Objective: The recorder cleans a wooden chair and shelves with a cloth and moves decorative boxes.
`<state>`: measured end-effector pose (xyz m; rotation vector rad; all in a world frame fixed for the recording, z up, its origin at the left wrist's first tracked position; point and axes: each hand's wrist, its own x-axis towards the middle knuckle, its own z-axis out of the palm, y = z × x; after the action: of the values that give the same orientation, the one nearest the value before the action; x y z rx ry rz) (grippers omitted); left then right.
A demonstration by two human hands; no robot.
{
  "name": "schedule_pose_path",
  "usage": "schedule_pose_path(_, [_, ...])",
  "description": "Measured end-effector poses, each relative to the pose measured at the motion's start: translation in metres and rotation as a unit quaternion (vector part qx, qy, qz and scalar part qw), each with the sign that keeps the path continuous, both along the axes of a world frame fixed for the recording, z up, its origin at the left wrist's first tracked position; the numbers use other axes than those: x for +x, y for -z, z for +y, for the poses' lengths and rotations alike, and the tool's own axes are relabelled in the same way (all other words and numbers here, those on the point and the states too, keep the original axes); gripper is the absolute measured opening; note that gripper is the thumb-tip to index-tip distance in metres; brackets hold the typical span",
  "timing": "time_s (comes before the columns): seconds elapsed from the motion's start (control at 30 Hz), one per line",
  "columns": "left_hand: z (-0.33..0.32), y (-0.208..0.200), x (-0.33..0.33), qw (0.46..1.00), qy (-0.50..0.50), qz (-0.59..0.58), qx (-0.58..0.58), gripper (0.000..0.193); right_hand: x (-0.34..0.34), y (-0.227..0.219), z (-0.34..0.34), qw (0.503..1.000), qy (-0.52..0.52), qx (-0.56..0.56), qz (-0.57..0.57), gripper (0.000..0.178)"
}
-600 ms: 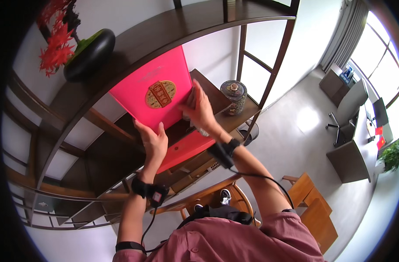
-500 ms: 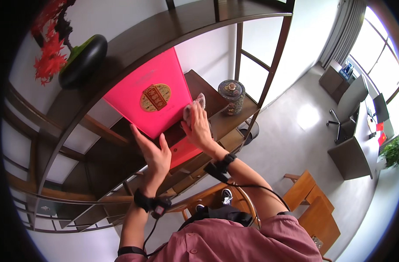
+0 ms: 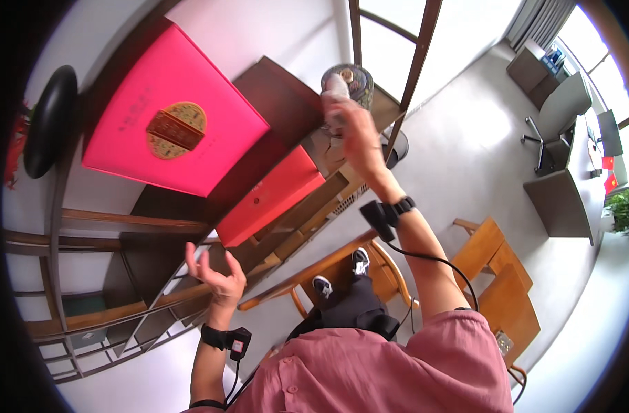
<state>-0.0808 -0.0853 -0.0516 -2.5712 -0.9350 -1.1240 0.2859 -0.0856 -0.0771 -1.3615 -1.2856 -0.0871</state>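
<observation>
A large bright pink box with a gold oval emblem stands on the dark wooden shelf. Below it lies a flat red box. My left hand hovers near the red box's lower end, fingers spread and holding nothing. Over at the right end of the shelf, my right hand is closed on a greyish-white cloth, somewhat blurred by motion. Cloth and hand partly cover a dark, patterned lidded jar; whether they touch it I cannot tell.
A black oval planter with red leaves stands at the far left. Beneath me is a wooden chair, with my shoes on its seat. A wooden stool-like piece and a desk are to the right.
My right hand has moved with the cloth from the pink box's edge rightward to the jar. My left hand has left the pink box and dropped lower. The view has shifted.
</observation>
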Motion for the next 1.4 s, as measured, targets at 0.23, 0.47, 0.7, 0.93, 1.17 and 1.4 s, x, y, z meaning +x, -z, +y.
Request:
schedule_pose_path(0.23, [-0.037,0.093,-0.044,0.847,0.046,0.27,-0.456,0.063,-0.06,0.148,-0.139,0.967,-0.016,-0.255,0.014,0.045])
schedule_pose_path(0.47, [-0.051,0.199,-0.092,0.704,-0.019,0.363,-0.61,0.072,-0.145,0.272,-0.17,0.94,-0.113,-0.321,0.029,0.044])
schedule_pose_path(0.7, [-0.048,0.275,-0.137,0.69,-0.01,0.393,-0.608,0.077,-0.268,0.272,-0.129,0.93,-0.295,-0.219,-0.01,0.05])
schedule_pose_path(0.93, [-0.044,0.298,-0.128,0.748,0.03,0.28,-0.601,0.032,-0.143,0.288,-0.204,0.961,0.045,-0.274,0.012,0.031])
schedule_pose_path(1.17, [-0.049,0.317,-0.127,0.801,0.085,0.214,-0.553,0.027,-0.108,0.371,-0.383,0.798,0.327,-0.454,0.223,0.033])
schedule_pose_path(1.4, [-0.046,0.299,-0.137,0.815,0.046,0.223,-0.533,0.024,-0.182,0.488,-0.476,0.709,0.343,-0.46,0.41,0.041])
